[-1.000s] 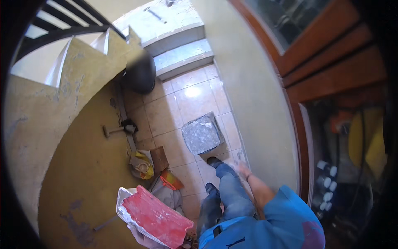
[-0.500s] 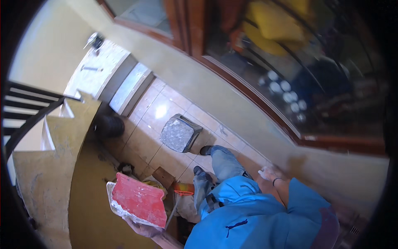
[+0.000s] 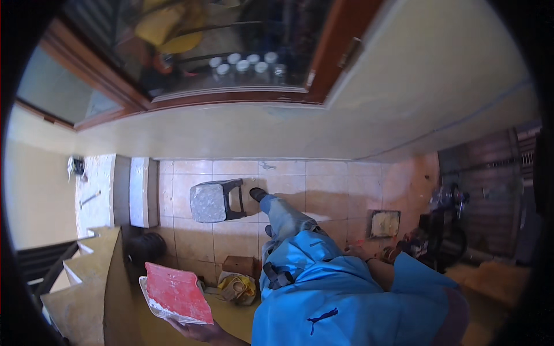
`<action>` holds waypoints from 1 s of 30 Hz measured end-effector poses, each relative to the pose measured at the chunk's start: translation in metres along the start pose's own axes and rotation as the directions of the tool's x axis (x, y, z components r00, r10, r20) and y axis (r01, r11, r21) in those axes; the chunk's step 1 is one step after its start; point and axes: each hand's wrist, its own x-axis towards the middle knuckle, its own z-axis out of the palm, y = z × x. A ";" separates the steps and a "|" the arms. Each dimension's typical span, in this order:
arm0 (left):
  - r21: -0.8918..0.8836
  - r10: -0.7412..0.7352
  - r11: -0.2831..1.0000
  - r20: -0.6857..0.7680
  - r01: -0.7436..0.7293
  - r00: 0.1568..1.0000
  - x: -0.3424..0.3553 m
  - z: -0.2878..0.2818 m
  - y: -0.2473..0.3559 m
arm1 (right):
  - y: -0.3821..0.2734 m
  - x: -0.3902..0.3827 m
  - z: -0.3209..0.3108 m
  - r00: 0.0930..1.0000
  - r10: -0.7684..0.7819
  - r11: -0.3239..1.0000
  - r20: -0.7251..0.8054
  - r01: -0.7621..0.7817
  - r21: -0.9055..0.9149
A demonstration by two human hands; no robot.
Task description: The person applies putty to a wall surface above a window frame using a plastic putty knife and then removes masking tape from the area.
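Through the head view I see the left hand (image 3: 199,330) at the near left, its fingers grasping the lower edge of a red plastic panel (image 3: 178,295). The panel appears tilted; a pale, tray-like rim (image 3: 151,301) shows along its left side, with white smears near its lower corner. The right hand (image 3: 356,251) hangs beside the blue shirt (image 3: 323,294), partly hidden; I cannot tell whether its fingers are released or clenched. For a sound hold, I judge that the palm should sit well under the panel, with the smeared edge turned inward and clear of the stair wall (image 3: 86,282) at left.

The tiled floor (image 3: 283,184) bears a dark plastic stool (image 3: 209,202) with a mottled grey top, just beside one shoe. A brown block (image 3: 239,264) and a yellow bag (image 3: 236,287) lie nearer; a black bucket (image 3: 147,248) stands to their left, near pale steps (image 3: 139,193). Beyond the far wall, white-lidded jars (image 3: 242,66) show through a wood-framed window (image 3: 231,101).
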 end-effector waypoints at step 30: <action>0.137 -0.561 0.821 0.371 0.554 0.740 0.007 0.243 -0.051 | -0.020 0.013 0.003 0.959 -0.042 0.999 -0.279 0.042 -0.006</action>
